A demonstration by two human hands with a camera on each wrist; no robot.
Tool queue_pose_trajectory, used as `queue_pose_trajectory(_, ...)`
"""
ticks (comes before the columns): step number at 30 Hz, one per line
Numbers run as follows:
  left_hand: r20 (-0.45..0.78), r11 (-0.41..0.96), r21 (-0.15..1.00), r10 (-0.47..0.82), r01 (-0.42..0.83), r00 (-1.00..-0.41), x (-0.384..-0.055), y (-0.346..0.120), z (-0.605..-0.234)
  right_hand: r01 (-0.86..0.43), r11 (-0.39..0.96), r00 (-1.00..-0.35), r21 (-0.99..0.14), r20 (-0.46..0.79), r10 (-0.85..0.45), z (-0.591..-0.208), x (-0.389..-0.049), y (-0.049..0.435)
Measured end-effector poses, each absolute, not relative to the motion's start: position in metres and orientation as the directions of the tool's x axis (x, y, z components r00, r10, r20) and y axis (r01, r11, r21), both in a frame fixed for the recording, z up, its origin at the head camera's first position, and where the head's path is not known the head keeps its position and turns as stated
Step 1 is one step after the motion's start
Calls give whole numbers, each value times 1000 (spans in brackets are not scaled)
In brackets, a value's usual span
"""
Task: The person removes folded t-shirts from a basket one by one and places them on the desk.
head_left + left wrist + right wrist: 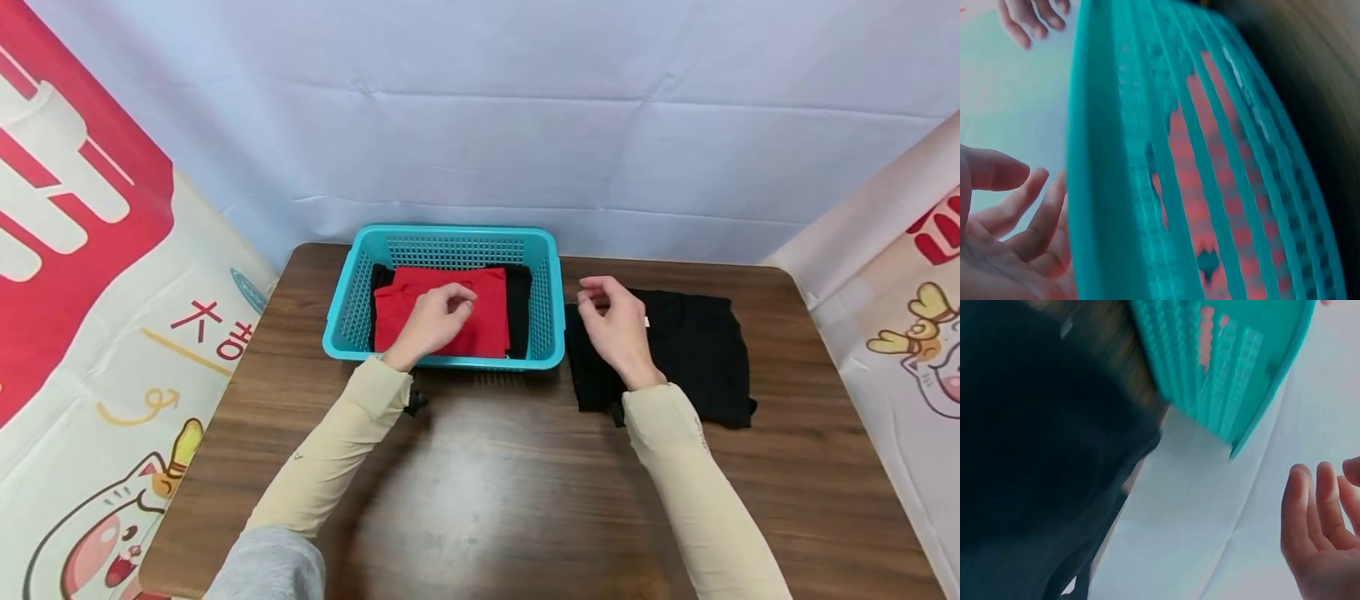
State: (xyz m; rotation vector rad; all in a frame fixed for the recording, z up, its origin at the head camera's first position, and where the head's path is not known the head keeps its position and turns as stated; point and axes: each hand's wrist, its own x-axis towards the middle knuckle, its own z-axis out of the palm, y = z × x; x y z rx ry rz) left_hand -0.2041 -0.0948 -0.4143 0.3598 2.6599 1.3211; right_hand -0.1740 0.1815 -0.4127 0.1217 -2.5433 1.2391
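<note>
A teal plastic basket (557, 292) stands near the back of the table, with a folded red garment (480, 312) lying over black cloth (519, 308) inside it. My left hand (437, 321) is above the basket's front part, fingers loosely bent and nothing held; the left wrist view shows the hand (1029, 244) beside the basket's rim (1088, 156). To the right of the basket lies a folded black garment (697, 350). My right hand (615, 325) hovers over that garment's left part, its fingers loosely curved around nothing. In the right wrist view the hand (1322, 531) is likewise without anything held.
The brown wooden table (465, 483) carries the basket and the black garment. Behind its back edge hangs a white cloth backdrop (487, 150). Printed cloths (202, 292) with cartoon figures hang at the left and right sides.
</note>
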Motion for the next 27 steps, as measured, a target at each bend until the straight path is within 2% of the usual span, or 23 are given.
queue_pose_trajectory(6,3,680,723,170,120,-985,-206,-126,-419,-268,563,-958,-782,275,-75,-413,-176,154)
queue_pose_trajectory(11,-24,769,636,96,59,-995,-206,-146,-428,-238,557,-966,-796,133,-221,-416,-180,132)
queue_pose_trajectory(15,-110,782,622,43,-35,-993,-210,-154,-434,-178,533,-955,-827,15,-295,-419,-183,119)
queue_pose_trajectory(21,-257,784,601,2,-158,-967,-220,-159,-437,-93,504,-956,-859,-64,-286,-428,-191,108)
queue_pose_trajectory(27,-326,746,623,-26,-236,-945,-226,-160,-439,13,486,-969,-874,-130,-208,-439,-200,100)
